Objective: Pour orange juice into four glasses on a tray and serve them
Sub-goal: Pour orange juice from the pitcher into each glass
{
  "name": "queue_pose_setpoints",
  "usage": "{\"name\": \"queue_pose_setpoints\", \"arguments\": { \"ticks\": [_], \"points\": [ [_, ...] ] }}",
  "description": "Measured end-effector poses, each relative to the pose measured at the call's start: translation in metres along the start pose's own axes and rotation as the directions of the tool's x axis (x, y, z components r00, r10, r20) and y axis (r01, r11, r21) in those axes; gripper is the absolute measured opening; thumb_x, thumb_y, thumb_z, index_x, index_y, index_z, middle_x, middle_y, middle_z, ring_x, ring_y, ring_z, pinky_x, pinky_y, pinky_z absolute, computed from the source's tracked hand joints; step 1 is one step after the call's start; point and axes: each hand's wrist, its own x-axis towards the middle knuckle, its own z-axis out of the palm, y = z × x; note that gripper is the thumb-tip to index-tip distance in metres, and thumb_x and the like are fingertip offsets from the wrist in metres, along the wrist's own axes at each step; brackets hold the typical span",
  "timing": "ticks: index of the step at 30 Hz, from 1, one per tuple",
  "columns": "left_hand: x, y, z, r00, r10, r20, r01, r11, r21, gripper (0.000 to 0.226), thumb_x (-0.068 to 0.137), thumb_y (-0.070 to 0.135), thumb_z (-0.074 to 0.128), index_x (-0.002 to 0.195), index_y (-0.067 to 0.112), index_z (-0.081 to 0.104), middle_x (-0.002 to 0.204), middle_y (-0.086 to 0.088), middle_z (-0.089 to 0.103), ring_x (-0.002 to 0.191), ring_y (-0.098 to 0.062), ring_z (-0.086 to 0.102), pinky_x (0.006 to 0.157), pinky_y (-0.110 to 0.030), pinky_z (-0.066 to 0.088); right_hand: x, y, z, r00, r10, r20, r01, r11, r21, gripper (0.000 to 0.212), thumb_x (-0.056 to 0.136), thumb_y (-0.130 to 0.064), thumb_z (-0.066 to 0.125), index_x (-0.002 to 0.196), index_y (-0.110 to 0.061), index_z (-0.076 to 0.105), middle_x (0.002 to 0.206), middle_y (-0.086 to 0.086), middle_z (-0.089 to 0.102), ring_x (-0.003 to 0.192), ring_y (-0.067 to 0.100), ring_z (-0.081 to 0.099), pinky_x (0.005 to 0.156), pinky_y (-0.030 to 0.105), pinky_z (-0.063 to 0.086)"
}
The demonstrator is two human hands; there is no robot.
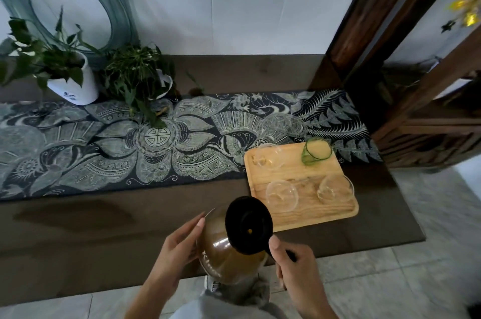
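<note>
Head view, looking down over a dark bench point(78, 235) that carries a patterned runner point(109, 146).

Jug point(229, 248): glass body with amber-orange liquid and a black lid point(248, 223), held over the bench's near edge at 6 o'clock. It is just short of the tray's near-left corner.

Right hand point(296, 274): fingers closed round the jug's black handle, thumb up against the lid's rear edge.

Left hand point(177, 245): fingers spread open and curved, laid against the jug's left side as support, not wrapped round it.

Wooden tray point(307, 170): at 2 o'clock from the jug, resting partly on the runner. Four glasses stand on it. Three are clear: far left glass point(268, 156), near left glass point(281, 195), near right glass point(335, 188). The green-tinted glass point(316, 150) stands at the far right corner. No juice level is discernible in any of them.

Two potted plants point(78, 79) stand at 10 o'clock, well apart from the tray.
</note>
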Motion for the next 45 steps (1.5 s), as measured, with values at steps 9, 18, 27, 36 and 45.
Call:
{"name": "queue_pose_setpoints", "arguments": {
  "ticks": [9, 18, 27, 36, 45],
  "points": [
    [-0.017, -0.007, 0.070, 0.999, -0.047, 0.025, 0.046, 0.998, 0.034, 0.033, 0.091, 0.039, 0.063, 0.121, 0.029, 0.072, 0.111, -0.009, 0.077, 0.104, -0.030, 0.073, 0.097, -0.053, 0.054, -0.017, -0.001, -0.075, 0.987, 0.086, 0.135, -0.086, 0.996, -0.006, 0.066, 0.084, -0.070, 0.057, 0.054, -0.011, 0.048, 0.052, 0.009, 0.049, 0.048, 0.016, 0.047, 0.054, 0.025, 0.038],
    [-0.021, -0.015, 0.120, 0.998, -0.055, 0.011, 0.055, 0.998, 0.016, 0.025, 0.098, 0.034, 0.060, 0.116, 0.028, 0.075, 0.104, -0.009, 0.079, 0.091, -0.026, 0.076, 0.071, -0.035, 0.060, -0.042, 0.013, -0.102, 0.998, -0.020, -0.067, 0.023, 0.999, 0.038, 0.066, 0.070, -0.080, 0.061, 0.047, -0.020, 0.049, 0.044, 0.000, 0.041, 0.043, 0.017, 0.038, 0.052, 0.031, 0.033],
    [-0.003, -0.006, 0.142, 0.992, 0.123, 0.016, -0.122, 0.941, 0.316, 0.069, 0.073, 0.070, 0.073, 0.125, 0.025, 0.069, 0.094, 0.000, 0.080, 0.089, -0.018, 0.077, 0.086, -0.042, 0.061, -0.044, 0.010, -0.130, 0.972, 0.039, -0.233, -0.035, 0.999, 0.019, 0.069, 0.072, -0.071, 0.061, 0.048, -0.008, 0.044, 0.047, 0.005, 0.038, 0.044, 0.015, 0.036, 0.049, 0.025, 0.029],
    [0.064, 0.015, 0.136, 0.915, 0.344, 0.212, -0.374, 0.521, 0.767, 0.093, 0.069, 0.049, 0.089, 0.148, 0.020, 0.048, 0.145, 0.000, 0.054, 0.132, -0.016, 0.050, 0.108, -0.030, 0.038, -0.023, -0.003, -0.158, 0.969, -0.059, -0.239, -0.019, 0.950, -0.312, 0.072, 0.082, -0.076, 0.054, 0.045, -0.015, 0.042, 0.044, -0.003, 0.040, 0.043, 0.008, 0.041, 0.055, 0.029, 0.030],
    [0.102, 0.026, 0.150, 0.929, 0.168, 0.331, -0.370, 0.371, 0.852, 0.119, 0.066, 0.060, 0.086, 0.158, 0.023, 0.020, 0.159, -0.005, 0.035, 0.142, -0.028, 0.040, 0.113, -0.047, 0.039, 0.024, -0.015, -0.161, 0.978, 0.007, -0.209, -0.124, 0.824, -0.553, 0.077, 0.076, -0.089, 0.049, 0.049, -0.017, 0.040, 0.047, -0.001, 0.042, 0.045, 0.012, 0.047, 0.057, 0.028, 0.040]
  ]
}}
